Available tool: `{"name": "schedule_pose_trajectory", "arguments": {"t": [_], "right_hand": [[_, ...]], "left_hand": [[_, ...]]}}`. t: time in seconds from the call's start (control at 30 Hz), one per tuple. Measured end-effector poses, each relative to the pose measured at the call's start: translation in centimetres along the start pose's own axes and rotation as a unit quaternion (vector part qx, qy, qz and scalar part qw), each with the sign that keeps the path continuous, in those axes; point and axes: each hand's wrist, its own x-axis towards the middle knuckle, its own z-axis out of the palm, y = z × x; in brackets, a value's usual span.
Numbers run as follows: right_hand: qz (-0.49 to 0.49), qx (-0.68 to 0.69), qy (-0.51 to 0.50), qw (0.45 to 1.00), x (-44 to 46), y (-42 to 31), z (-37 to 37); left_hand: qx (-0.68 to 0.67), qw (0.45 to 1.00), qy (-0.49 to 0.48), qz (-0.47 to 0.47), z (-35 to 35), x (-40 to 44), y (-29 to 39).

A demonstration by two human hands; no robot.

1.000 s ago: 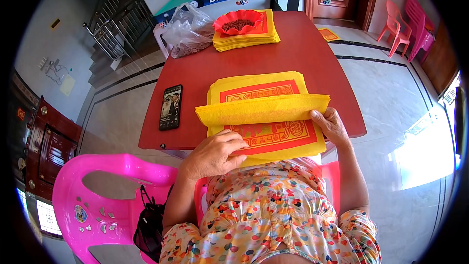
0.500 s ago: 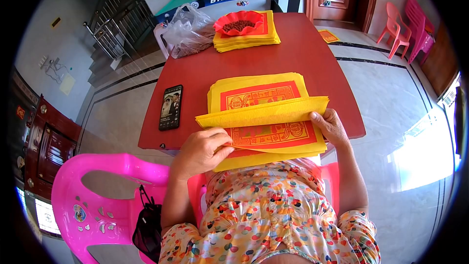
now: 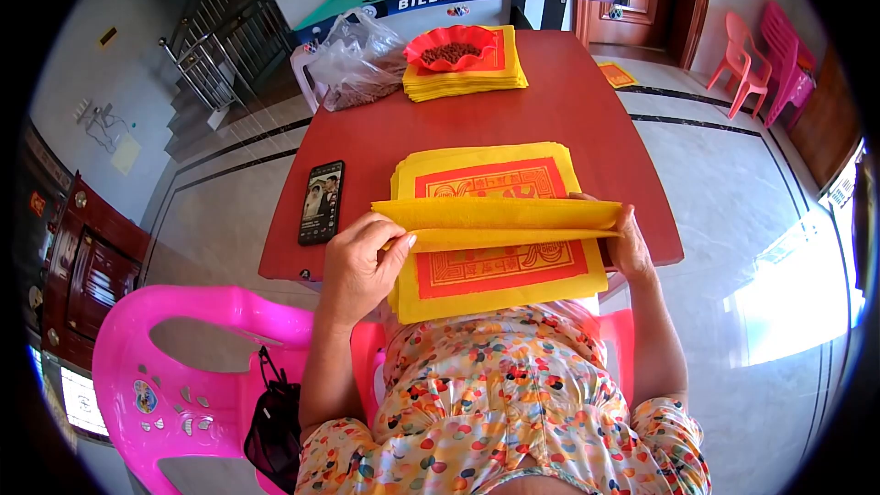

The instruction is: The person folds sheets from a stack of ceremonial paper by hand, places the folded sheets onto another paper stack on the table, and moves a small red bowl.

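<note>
A stack of yellow paper sheets with red printed panels lies at the near edge of the red table. Across its middle runs a folded yellow sheet bundle, raised off the stack. My left hand pinches the left end of a yellow sheet at the bundle's near side, thumb against fingers. My right hand grips the right end of the bundle, with the thumb at its edge and some fingers hidden behind it.
A phone lies left of the stack. Farther back are a clear plastic bag, a second paper stack and a red dish of small brown pieces. A pink chair holding a black bag stands at left.
My left hand has lifted the near edge of a sheet from the stack up to the folded bundle. My right hand has shifted its grip around the bundle's right end.
</note>
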Motion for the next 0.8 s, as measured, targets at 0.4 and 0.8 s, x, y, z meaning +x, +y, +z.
{"name": "schedule_pose_trajectory", "arguments": {"t": [0.4,0.8], "right_hand": [[-0.062,-0.077,-0.089,0.991,0.5,-0.9,-0.2],[0.028,0.062,0.059,0.996,-0.3,-0.7,1.3]], "left_hand": [[-0.014,0.996,0.083,0.014,0.8,0.2,-0.9],[-0.140,0.955,0.165,-0.204,1.3,0.0,-4.3]]}}
